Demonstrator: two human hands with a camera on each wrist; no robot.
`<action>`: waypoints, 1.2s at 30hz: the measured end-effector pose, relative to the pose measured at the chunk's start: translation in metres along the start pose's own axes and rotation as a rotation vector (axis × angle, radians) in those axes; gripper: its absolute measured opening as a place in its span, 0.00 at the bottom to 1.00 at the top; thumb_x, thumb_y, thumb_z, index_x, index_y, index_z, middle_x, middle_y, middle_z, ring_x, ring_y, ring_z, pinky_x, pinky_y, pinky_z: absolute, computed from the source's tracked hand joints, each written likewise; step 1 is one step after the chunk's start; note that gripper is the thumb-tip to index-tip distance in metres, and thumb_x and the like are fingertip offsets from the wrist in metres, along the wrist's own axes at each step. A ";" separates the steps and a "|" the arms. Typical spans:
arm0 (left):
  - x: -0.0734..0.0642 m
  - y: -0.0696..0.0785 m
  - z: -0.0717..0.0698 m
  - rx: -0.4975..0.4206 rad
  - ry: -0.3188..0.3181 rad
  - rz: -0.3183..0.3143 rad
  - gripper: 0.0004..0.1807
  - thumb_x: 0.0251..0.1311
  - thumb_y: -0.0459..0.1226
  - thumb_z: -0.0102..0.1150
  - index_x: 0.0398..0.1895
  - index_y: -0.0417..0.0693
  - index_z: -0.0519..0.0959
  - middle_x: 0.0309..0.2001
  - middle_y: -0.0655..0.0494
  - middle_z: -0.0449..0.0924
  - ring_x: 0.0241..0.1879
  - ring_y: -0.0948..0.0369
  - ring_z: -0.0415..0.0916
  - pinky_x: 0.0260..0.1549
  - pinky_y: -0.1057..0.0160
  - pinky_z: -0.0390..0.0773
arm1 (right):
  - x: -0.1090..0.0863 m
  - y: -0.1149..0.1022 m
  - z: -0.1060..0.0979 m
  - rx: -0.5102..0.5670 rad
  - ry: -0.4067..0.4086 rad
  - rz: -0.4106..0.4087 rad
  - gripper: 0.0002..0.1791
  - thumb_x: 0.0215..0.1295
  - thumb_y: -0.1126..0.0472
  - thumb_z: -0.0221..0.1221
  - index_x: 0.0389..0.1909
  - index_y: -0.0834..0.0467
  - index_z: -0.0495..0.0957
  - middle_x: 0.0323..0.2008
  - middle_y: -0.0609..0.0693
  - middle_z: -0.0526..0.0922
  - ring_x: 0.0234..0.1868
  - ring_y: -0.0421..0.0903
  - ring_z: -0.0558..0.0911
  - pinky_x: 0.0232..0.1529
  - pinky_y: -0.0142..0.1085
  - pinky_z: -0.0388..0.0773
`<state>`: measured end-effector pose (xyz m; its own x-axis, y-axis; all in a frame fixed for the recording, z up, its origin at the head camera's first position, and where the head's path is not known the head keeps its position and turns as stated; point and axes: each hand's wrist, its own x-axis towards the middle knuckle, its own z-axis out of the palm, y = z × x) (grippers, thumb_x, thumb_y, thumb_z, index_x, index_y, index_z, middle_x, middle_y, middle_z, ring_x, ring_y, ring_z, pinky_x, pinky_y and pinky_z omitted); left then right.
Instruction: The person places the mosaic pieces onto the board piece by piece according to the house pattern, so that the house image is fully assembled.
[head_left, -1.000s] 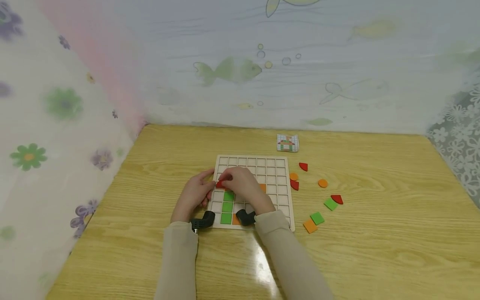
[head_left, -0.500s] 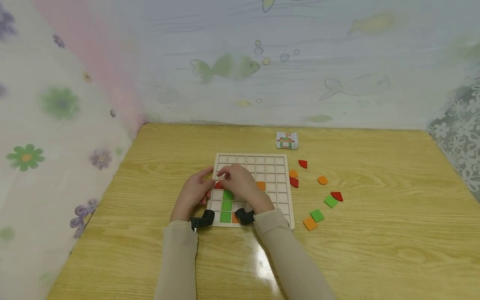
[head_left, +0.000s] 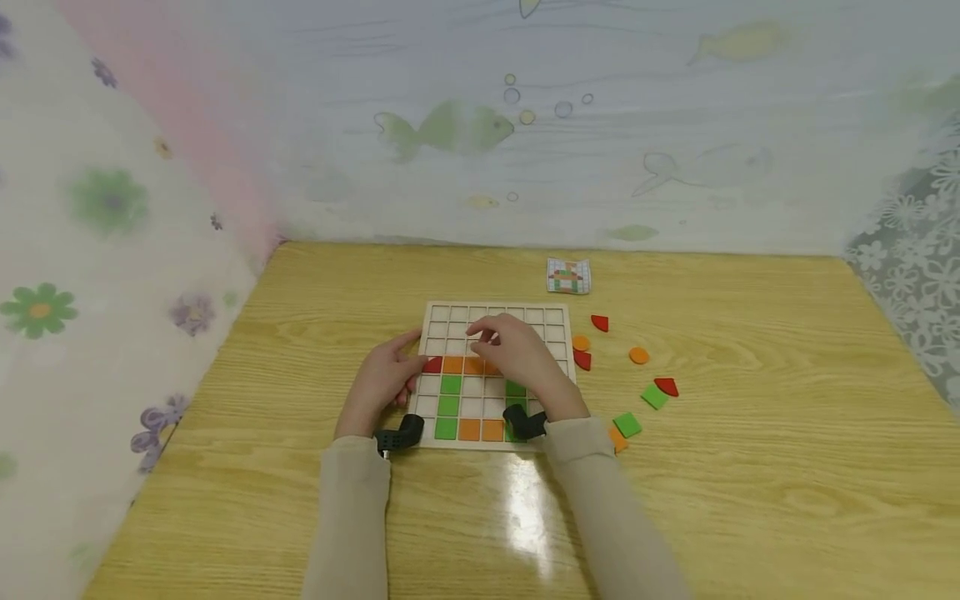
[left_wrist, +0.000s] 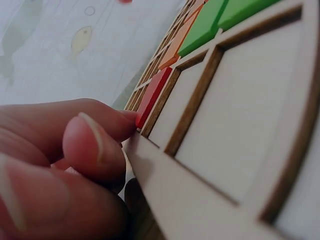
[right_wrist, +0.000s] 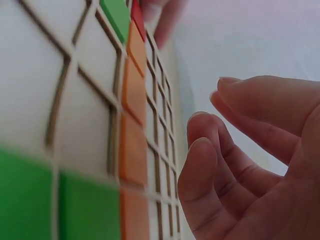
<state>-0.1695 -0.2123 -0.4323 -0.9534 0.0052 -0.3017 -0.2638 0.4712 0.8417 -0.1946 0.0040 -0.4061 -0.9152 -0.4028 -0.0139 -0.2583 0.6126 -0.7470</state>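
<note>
A wooden grid board (head_left: 472, 407) lies on the table, several square tiles set in its cells. A red quarter-round tile (head_left: 432, 364) sits in a cell by the left edge, beside an orange tile (head_left: 453, 365). My left hand (head_left: 377, 379) is at that edge; in the left wrist view its foremost fingertip touches the red tile (left_wrist: 154, 97). Above the orange row hovers my right hand (head_left: 517, 354), fingers loosely bent and nothing between them, as the right wrist view confirms. Green tiles (head_left: 447, 406) form a column below the row. My right hand and wrist camera hide part of the board's right side.
Right of the board lie loose pieces: red quarter-rounds (head_left: 600, 323), orange discs (head_left: 638, 356), green squares (head_left: 627, 425) and an orange square (head_left: 618, 441) partly behind the right sleeve. A small pattern card (head_left: 568, 276) lies behind the board. Walls stand behind and at the left.
My right hand has let go of the red tile and moved right, uncovering the orange row. The left hand stays at the board's left edge. The whole view has shifted slightly.
</note>
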 end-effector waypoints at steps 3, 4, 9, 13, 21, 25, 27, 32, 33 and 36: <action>0.000 0.001 0.000 0.006 -0.007 0.008 0.28 0.59 0.44 0.54 0.63 0.63 0.62 0.14 0.50 0.70 0.07 0.61 0.61 0.07 0.65 0.67 | -0.006 0.009 -0.010 0.002 0.022 0.028 0.13 0.61 0.55 0.55 0.46 0.49 0.77 0.35 0.43 0.74 0.36 0.42 0.72 0.33 0.35 0.72; 0.000 0.001 0.000 0.010 -0.010 0.010 0.28 0.59 0.44 0.54 0.63 0.63 0.62 0.14 0.50 0.70 0.07 0.61 0.61 0.07 0.65 0.68 | -0.008 0.012 -0.013 0.003 0.027 0.036 0.13 0.61 0.54 0.55 0.46 0.49 0.77 0.35 0.43 0.74 0.36 0.42 0.73 0.32 0.35 0.72; -0.003 0.000 -0.002 0.015 0.001 -0.002 0.28 0.58 0.44 0.54 0.63 0.63 0.62 0.13 0.50 0.69 0.07 0.61 0.61 0.07 0.64 0.68 | -0.016 0.028 -0.028 0.009 0.042 0.056 0.14 0.62 0.54 0.54 0.47 0.52 0.77 0.37 0.45 0.74 0.36 0.44 0.73 0.35 0.36 0.72; -0.004 0.000 -0.002 -0.015 0.006 0.001 0.28 0.58 0.43 0.55 0.62 0.64 0.63 0.13 0.51 0.69 0.07 0.61 0.60 0.07 0.65 0.68 | -0.020 0.040 -0.041 0.004 0.074 0.091 0.14 0.63 0.53 0.53 0.48 0.52 0.76 0.39 0.47 0.74 0.38 0.46 0.73 0.37 0.38 0.71; -0.002 0.002 0.003 -0.012 0.002 0.001 0.27 0.59 0.42 0.54 0.63 0.64 0.62 0.14 0.51 0.69 0.07 0.61 0.60 0.07 0.65 0.67 | -0.028 0.070 -0.064 -0.027 0.168 0.163 0.15 0.64 0.55 0.51 0.50 0.54 0.75 0.41 0.50 0.72 0.41 0.48 0.73 0.35 0.39 0.72; -0.002 0.000 0.003 -0.007 0.003 0.004 0.27 0.59 0.43 0.54 0.63 0.63 0.62 0.13 0.51 0.69 0.07 0.61 0.60 0.07 0.64 0.67 | -0.033 0.079 -0.071 0.032 0.248 0.216 0.15 0.64 0.55 0.50 0.50 0.53 0.75 0.43 0.51 0.71 0.41 0.49 0.72 0.37 0.40 0.71; -0.001 0.000 0.003 -0.014 0.004 0.001 0.27 0.59 0.43 0.54 0.62 0.64 0.63 0.13 0.51 0.69 0.07 0.61 0.60 0.07 0.64 0.67 | -0.036 0.084 -0.073 0.054 0.296 0.234 0.16 0.64 0.56 0.50 0.51 0.54 0.75 0.45 0.52 0.71 0.43 0.50 0.71 0.40 0.43 0.71; -0.001 0.001 0.003 -0.014 0.005 -0.005 0.27 0.58 0.44 0.54 0.62 0.65 0.63 0.14 0.50 0.69 0.07 0.61 0.60 0.07 0.64 0.68 | -0.037 0.097 -0.075 0.008 0.367 0.260 0.17 0.63 0.59 0.51 0.53 0.55 0.74 0.50 0.56 0.68 0.45 0.53 0.72 0.43 0.46 0.70; -0.001 0.001 0.002 -0.009 0.004 -0.003 0.27 0.58 0.44 0.54 0.63 0.64 0.62 0.14 0.50 0.69 0.07 0.61 0.60 0.08 0.64 0.68 | -0.037 0.099 -0.075 -0.006 0.376 0.268 0.18 0.63 0.59 0.51 0.53 0.55 0.74 0.51 0.57 0.68 0.44 0.53 0.72 0.43 0.46 0.70; -0.001 0.002 0.002 -0.005 0.007 -0.011 0.27 0.58 0.44 0.55 0.63 0.64 0.63 0.14 0.50 0.69 0.07 0.61 0.61 0.08 0.64 0.68 | -0.038 0.102 -0.076 -0.041 0.386 0.285 0.18 0.62 0.61 0.51 0.54 0.56 0.73 0.52 0.59 0.67 0.45 0.55 0.72 0.44 0.48 0.69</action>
<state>-0.1687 -0.2094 -0.4314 -0.9516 -0.0063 -0.3074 -0.2747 0.4666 0.8407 -0.2098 0.1335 -0.4317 -0.9973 0.0622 0.0390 0.0149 0.6917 -0.7220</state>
